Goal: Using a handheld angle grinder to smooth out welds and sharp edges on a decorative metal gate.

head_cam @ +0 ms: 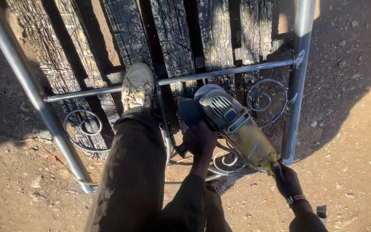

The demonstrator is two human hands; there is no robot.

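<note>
Two hands: we see both on one tool, a yellow and grey angle grinder (236,124) with a slotted grey head and a dark guard.
Left hand (200,141): we see it closed tight round the side handle near the grinder's head, knuckles up, fingers wrapped fully under.
Right hand (287,179): we see it curled on the tail end of the yellow body, fingers bent round the rear; a beaded red and white wristband (296,198) sits on that wrist.
Grinder position: we find it tilted, head low and towards the top of the view, tail rising to the right hand; its head sits just under the horizontal bar, over the frame's middle.
Sparks: a few small bright specks (254,88) show near the right scroll, beside the grinder's head.
Metal frame: a silver-grey tubular steel frame (299,81) lies flat on the ground, two long side tubes joined by a thin horizontal bar (220,73).
Scrolls: curled thin steel scroll ornaments sit inside the frame, one at the left (84,129), one at the right (267,101), one below the left hand (227,161).
Foot: a dusty pale work shoe (137,86) rests on the horizontal bar, with a dark stained trouser leg (129,172) above it.
Ground: sandy brown dirt (357,129) with small stones, half in shadow.
Backing: dark scratched boards (172,34) lie under the frame's upper part.
</note>
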